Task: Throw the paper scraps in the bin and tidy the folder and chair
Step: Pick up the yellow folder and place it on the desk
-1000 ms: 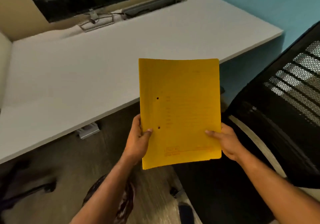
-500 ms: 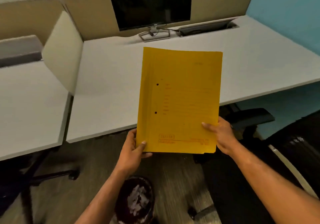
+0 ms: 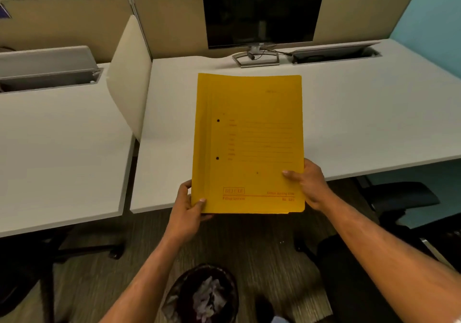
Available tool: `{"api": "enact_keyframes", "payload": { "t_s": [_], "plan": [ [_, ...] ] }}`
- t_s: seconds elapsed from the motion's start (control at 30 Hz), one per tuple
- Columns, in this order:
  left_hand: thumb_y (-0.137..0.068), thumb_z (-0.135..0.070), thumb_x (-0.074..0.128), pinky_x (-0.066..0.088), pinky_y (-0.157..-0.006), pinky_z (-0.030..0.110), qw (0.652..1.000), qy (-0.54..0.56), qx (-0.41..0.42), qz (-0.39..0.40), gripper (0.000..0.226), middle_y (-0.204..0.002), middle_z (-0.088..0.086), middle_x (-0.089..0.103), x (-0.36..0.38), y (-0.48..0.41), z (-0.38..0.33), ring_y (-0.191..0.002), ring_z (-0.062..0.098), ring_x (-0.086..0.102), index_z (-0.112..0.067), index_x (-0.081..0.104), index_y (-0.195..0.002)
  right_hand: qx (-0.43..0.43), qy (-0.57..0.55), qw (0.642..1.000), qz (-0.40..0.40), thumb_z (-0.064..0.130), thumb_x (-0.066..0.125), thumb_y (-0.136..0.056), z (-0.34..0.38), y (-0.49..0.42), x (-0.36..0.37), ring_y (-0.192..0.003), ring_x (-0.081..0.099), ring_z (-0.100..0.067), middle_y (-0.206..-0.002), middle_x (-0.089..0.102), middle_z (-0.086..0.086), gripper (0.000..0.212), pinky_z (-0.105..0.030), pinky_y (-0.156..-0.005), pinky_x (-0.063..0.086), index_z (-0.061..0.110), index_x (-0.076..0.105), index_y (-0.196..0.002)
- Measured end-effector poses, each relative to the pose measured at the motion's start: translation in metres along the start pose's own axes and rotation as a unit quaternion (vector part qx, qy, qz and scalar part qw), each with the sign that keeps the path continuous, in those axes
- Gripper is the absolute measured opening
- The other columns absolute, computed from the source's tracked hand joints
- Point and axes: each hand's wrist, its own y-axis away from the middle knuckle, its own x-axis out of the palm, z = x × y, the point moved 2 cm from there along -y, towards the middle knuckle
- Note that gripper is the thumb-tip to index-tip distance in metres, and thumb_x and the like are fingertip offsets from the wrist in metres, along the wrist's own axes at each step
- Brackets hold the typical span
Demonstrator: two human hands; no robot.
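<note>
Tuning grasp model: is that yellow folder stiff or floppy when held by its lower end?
Probably fairly stiff: the yellow folder shows no sag though the left hand and right hand grip only its lower end. Likely light: thumb pinches seem enough. Sheets inside might slip; layered edges show at its bottom.

The folder [image 3: 249, 135] is thin yellow card, matt and smooth, printed in red. Behind the folder, the bench [image 3: 361, 113] has a pale, smooth, matt top. Farther behind the folder, the monitor [image 3: 262, 8] has a glossy black screen that mirrors lights, on a brushed metal stand [image 3: 255, 59]. The partition [image 3: 174, 23] there looks like matt beige cloth. Below the folder, the floor [image 3: 262, 248] is rough ribbed carpet, and the bin [image 3: 179, 287] is dark with a slight sheen, holding crumpled matt paper scraps [image 3: 209, 297]. Right of the folder, the chair armrest [image 3: 399, 195] is matt black.
</note>
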Motion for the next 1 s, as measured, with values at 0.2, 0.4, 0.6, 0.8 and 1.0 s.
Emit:
{"api": "enact_keyframes", "payload": {
  "t_s": [0.2, 0.4, 0.6, 0.8, 1.0],
  "plan": [
    [-0.100, -0.011, 0.048, 0.062, -0.075, 0.031, 1.000, -0.004, 0.015, -0.022, 0.045, -0.132, 0.005, 0.052, -0.012, -0.032, -0.012, -0.105, 0.022, 0.066, -0.029, 0.030, -0.136, -0.003, 0.027, 1.000, 0.006, -0.003, 0.063, -0.085, 0.012, -0.046, 0.012, -0.105, 0.060, -0.023, -0.127, 0.055, -0.005, 0.060, -0.037, -0.078, 0.055, 0.019, 0.039, -0.136],
    [-0.100, -0.010, 0.047, 0.062, -0.071, 0.030, 0.997, -0.007, 0.019, -0.071, 0.047, -0.133, 0.009, 0.053, -0.023, -0.083, -0.025, -0.106, 0.028, 0.065, -0.023, 0.029, -0.141, -0.017, 0.062, 0.998, 0.026, -0.005, 0.067, -0.082, 0.031, -0.110, 0.028, -0.097, 0.066, -0.022, -0.118, 0.062, -0.008, 0.065, -0.034, -0.072, 0.057, 0.024, 0.040, -0.134],
    [-0.100, -0.008, 0.047, 0.061, -0.067, 0.029, 0.994, 0.018, -0.010, -0.110, 0.048, -0.131, 0.012, 0.055, -0.032, -0.148, -0.033, -0.103, 0.028, 0.066, -0.017, 0.030, -0.144, -0.031, 0.075, 0.995, 0.050, -0.007, 0.067, -0.082, 0.058, -0.184, 0.051, -0.090, 0.066, -0.023, -0.113, 0.064, -0.010, 0.067, -0.035, -0.073, 0.057, 0.021, 0.044, -0.138],
    [-0.100, -0.008, 0.048, 0.061, -0.068, 0.031, 0.989, 0.005, -0.019, -0.144, 0.047, -0.130, 0.010, 0.055, -0.053, -0.205, -0.050, -0.103, 0.027, 0.065, -0.015, 0.033, -0.144, -0.007, 0.096, 0.994, 0.042, -0.001, 0.068, -0.084, 0.076, -0.255, 0.082, -0.103, 0.061, -0.032, -0.126, 0.058, -0.014, 0.066, -0.041, -0.082, 0.054, 0.020, 0.037, -0.138],
    [-0.100, -0.006, 0.046, 0.060, -0.061, 0.027, 0.984, 0.000, -0.018, -0.178, 0.043, -0.125, 0.011, 0.056, -0.091, -0.266, -0.077, -0.098, 0.027, 0.066, -0.012, 0.039, -0.142, 0.006, 0.083, 0.995, 0.056, 0.001, 0.069, -0.084, 0.098, -0.321, 0.122, -0.111, 0.060, -0.034, -0.133, 0.057, -0.015, 0.065, -0.045, -0.091, 0.053, 0.018, 0.041, -0.140]
  ]
}}
